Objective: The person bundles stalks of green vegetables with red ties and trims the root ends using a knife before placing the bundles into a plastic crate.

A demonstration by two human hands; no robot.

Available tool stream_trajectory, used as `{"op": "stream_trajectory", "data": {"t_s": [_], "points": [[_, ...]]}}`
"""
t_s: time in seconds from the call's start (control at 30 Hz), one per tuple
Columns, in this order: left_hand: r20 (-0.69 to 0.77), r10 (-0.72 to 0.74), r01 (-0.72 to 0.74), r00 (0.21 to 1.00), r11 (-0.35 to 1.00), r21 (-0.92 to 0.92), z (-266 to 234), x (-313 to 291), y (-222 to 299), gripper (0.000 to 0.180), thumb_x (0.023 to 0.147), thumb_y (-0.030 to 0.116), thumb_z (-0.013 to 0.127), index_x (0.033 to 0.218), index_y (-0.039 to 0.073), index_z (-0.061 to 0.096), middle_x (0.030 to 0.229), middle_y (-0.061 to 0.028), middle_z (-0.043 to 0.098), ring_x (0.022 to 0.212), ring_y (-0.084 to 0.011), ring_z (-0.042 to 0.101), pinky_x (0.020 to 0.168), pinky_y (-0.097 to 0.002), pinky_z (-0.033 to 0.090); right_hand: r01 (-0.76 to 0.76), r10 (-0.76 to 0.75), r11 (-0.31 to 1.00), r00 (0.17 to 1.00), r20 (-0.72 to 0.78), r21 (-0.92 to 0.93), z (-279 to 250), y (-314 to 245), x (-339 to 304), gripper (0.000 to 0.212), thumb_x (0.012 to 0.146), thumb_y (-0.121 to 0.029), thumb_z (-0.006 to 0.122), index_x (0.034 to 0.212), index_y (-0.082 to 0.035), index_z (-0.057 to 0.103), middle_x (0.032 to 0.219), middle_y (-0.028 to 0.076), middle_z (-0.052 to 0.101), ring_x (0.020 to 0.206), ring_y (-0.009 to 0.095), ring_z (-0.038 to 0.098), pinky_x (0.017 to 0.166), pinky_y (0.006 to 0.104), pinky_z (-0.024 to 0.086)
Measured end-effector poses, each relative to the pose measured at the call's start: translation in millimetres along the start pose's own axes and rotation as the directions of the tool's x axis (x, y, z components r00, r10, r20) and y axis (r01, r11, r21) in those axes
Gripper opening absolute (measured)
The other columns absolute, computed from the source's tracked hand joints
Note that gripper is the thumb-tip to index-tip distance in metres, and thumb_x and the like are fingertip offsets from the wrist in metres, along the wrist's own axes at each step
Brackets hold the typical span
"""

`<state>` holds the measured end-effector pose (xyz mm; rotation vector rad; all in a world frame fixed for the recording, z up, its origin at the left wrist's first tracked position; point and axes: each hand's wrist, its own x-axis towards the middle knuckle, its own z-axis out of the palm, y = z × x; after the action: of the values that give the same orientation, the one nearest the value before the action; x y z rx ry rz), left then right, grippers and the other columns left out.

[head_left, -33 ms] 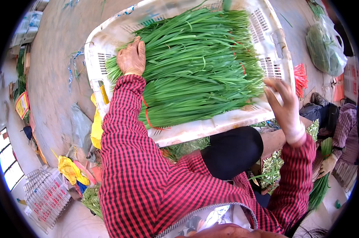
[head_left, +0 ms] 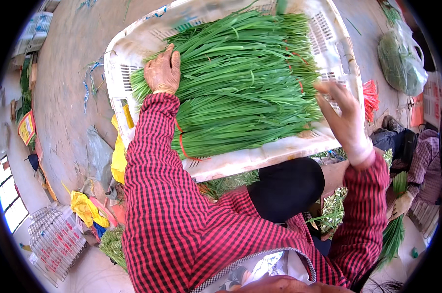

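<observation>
Head view: nearest is the checked jacket (head_left: 167, 219), with a dark knee (head_left: 291, 188) by the near wall of a white crate (head_left: 260, 155). The greens (head_left: 240, 78) lie inside the crate in long bundles, side by side, some tied with red bands (head_left: 183, 146). The left grip (head_left: 162, 71) lies open across their left end, thumb toward the leaves. The right grip (head_left: 340, 105) is open too, thumb and fingers apart, at their right end (its fingertips blur, so I cannot tell whether they touch). To the right, a co-worker's hand (head_left: 403, 203) holds another bunch (head_left: 392, 239). Red strands (head_left: 370, 100) lie just past the crate's right side; farther off, a clear bag (head_left: 401, 61) with green contents sits on the floor (head_left: 64, 88).
</observation>
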<state>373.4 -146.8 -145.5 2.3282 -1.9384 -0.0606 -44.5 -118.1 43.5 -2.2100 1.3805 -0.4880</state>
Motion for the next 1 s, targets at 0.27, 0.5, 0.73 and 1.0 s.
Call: {"op": "stream_trajectory", "data": {"t_s": [0.27, 0.5, 0.73, 1.0], "points": [[0.458, 0.082, -0.033, 0.885, 0.993, -0.114, -40.7, 38.6, -2.8, 0.097, 0.078, 0.079, 0.056, 0.146, 0.011, 0.045, 0.129, -0.0168, 0.063, 0.118, -0.0337, 0.061, 0.101, -0.043, 0.045, -0.093, 0.073, 0.946, 0.995, 0.075, 0.312, 94.6, 10.2, 72.3, 0.024, 0.091, -0.019, 0.066, 0.108, -0.004, 0.069, 0.093, 0.015, 0.069, 0.084, 0.027, 0.07, 0.075, 0.0343, 0.054], [0.505, 0.167, -0.019, 0.847, 0.958, -0.286, -76.0, 52.7, 15.1, 0.083, 0.069, 0.074, 0.068, 0.117, 0.006, 0.067, 0.113, -0.0182, 0.069, 0.11, -0.0326, 0.064, 0.095, -0.0434, 0.047, -0.445, 0.439, 0.808, 0.892, 0.111, 0.385, 11.8, 58.6, -88.1, 0.019, 0.096, -0.009, 0.061, 0.111, 0.001, 0.067, 0.094, 0.004, 0.067, 0.089, 0.009, 0.058, 0.081, 0.0242, 0.047], [0.258, 0.155, 0.046, 0.954, 0.773, -0.632, -157.4, -9.7, 47.6, 0.069, 0.08, 0.064, 0.067, 0.117, 0.005, 0.069, 0.102, -0.0138, 0.073, 0.098, -0.0271, 0.069, 0.09, -0.0378, 0.049, -0.287, 0.473, 0.779, 0.852, -0.222, 0.558, -30.9, 22.2, -130.2, 0.02, 0.094, -0.003, 0.063, 0.114, -0.002, 0.068, 0.102, 0.002, 0.068, 0.092, 0.008, 0.06, 0.085, 0.024, 0.048], [0.124, 0.295, -0.148, 0.947, 0.748, -0.647, -210.9, -79.8, 163.8, 0.053, 0.078, 0.048, 0.077, 0.109, 0.005, 0.07, 0.094, -0.0134, 0.074, 0.089, -0.0259, 0.072, 0.082, -0.0362, 0.054, -0.017, 0.057, 0.993, 0.939, -0.34, 0.118, -26.5, -78.8, -43.8, 0.033, 0.086, -0.037, 0.071, 0.1, -0.007, 0.069, 0.068, 0.012, 0.064, 0.059, 0.029, 0.066, 0.055, 0.0371, 0.052]]}}
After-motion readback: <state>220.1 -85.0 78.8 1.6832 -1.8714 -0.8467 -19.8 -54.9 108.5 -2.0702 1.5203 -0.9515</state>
